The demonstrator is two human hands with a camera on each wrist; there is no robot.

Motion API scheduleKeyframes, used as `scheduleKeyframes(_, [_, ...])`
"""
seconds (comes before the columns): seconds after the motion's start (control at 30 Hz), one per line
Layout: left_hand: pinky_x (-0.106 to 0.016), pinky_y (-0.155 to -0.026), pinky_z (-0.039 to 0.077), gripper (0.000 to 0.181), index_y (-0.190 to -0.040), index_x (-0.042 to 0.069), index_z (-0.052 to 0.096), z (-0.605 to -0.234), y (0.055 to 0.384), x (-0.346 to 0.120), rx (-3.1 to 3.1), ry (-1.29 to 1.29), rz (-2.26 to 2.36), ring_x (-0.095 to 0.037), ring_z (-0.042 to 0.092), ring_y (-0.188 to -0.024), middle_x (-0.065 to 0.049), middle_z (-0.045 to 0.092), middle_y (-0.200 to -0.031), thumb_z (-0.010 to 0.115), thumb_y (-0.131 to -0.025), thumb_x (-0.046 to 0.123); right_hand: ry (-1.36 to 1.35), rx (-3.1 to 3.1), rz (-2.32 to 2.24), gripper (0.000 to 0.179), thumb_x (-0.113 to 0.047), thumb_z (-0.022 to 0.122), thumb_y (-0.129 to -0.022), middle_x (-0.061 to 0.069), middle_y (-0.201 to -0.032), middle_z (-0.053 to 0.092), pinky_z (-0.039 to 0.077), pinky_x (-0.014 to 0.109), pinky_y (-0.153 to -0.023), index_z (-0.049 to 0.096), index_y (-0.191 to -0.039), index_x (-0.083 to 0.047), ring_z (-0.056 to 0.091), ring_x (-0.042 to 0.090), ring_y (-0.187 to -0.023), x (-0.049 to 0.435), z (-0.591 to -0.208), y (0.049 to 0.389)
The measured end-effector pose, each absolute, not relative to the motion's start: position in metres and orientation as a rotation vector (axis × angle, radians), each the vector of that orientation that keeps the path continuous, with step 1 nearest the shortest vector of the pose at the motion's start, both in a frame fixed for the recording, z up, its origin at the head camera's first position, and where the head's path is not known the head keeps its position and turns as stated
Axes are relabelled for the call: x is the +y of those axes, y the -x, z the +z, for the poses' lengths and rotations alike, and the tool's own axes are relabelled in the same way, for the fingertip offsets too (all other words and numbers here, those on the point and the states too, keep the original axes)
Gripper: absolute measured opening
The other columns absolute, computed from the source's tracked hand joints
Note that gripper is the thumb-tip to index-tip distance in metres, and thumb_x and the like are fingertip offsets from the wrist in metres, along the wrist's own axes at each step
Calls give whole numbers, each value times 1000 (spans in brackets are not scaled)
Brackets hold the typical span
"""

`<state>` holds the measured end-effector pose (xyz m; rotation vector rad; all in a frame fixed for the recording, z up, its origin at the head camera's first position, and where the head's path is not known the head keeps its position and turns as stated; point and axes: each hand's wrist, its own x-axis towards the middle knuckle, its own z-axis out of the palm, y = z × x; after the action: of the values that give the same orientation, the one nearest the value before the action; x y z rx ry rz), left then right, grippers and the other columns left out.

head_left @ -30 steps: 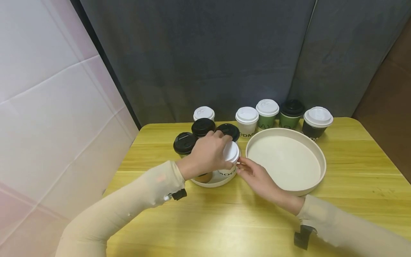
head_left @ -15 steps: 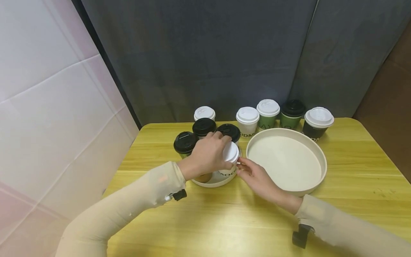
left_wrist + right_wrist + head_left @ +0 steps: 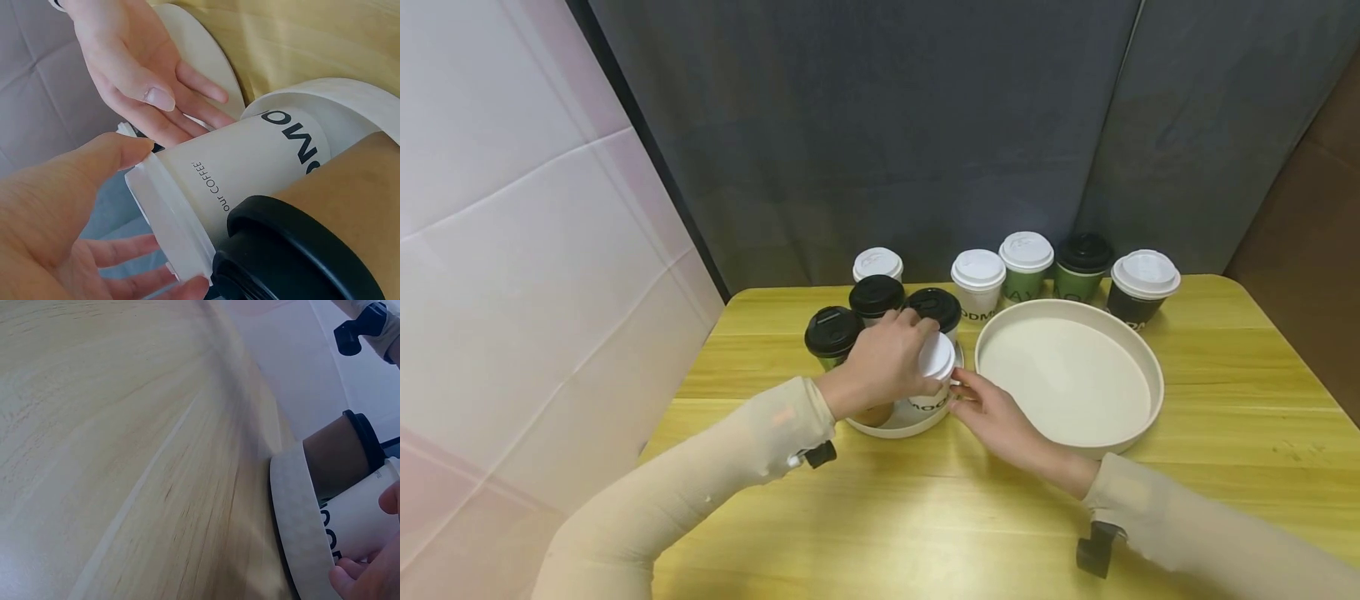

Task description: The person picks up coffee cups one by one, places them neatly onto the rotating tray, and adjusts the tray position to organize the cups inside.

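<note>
My left hand (image 3: 883, 358) grips a white paper coffee cup (image 3: 250, 156) by its white lid (image 3: 937, 356), fingers on one side and thumb on the other. That cup stands within the small round cream tray (image 3: 901, 432), beside a brown cup (image 3: 337, 459) with a black lid. On the cup's right, my right hand (image 3: 1000, 421) has its fingers extended; in the right wrist view the fingertips (image 3: 342, 579) touch the lower cup near the tray rim. Three more black-lidded cups (image 3: 833, 332) crowd behind my left hand, which partly hides them.
A larger round cream tray (image 3: 1071, 375) lies to the right on the wooden table (image 3: 865, 517). Along the back edge stand several lidded cups, including a white one (image 3: 978, 279), two green ones (image 3: 1024, 265) and a black one (image 3: 1142, 287). A grey curtain (image 3: 880, 142) hangs behind.
The white-lidded cup and my right hand have shifted very slightly left. My left hand keeps its grip on the lid, and the other cups stay where they were.
</note>
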<state>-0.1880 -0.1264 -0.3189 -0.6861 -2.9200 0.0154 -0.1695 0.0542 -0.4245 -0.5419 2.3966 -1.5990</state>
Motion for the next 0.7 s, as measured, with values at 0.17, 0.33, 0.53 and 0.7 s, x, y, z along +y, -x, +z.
scheduleKeyframes(0.17, [-37, -71, 60, 75, -128, 11, 60, -322, 187, -128, -2892, 697, 27, -25, 60, -96, -10, 65, -112, 83, -70, 52, 540, 2399, -1599, 56, -17, 52, -99, 21, -150, 48, 48, 47, -108, 35, -151, -3, 55, 38, -131, 53, -426, 169])
scheduleKeyframes(0.33, [-35, -69, 59, 75, -126, 11, 60, -322, 187, -129, -2888, 706, 12, -25, 59, -95, -9, 64, -110, 83, -68, 52, 546, 2383, -1598, 57, -18, 52, -100, 21, -150, 47, 49, 47, -107, 34, -152, -4, 56, 38, -130, 53, -427, 169])
scheduleKeyframes(0.53, [-36, -72, 59, 74, -126, 11, 61, -319, 184, -130, -2910, 717, -57, -25, 59, -97, -10, 65, -112, 84, -68, 51, 567, 2382, -1591, 56, -17, 52, -100, 20, -150, 47, 49, 47, -107, 34, -152, -7, 54, 38, -131, 53, -427, 169])
scheduleKeyframes(0.7, [-37, -74, 60, 73, -128, 11, 60, -321, 185, -130, -2937, 720, -42, -26, 59, -102, -10, 64, -117, 83, -70, 50, 542, 2395, -1568, 58, -16, 51, -99, 20, -150, 47, 47, 48, -109, 32, -153, -7, 53, 39, -133, 52, -426, 169])
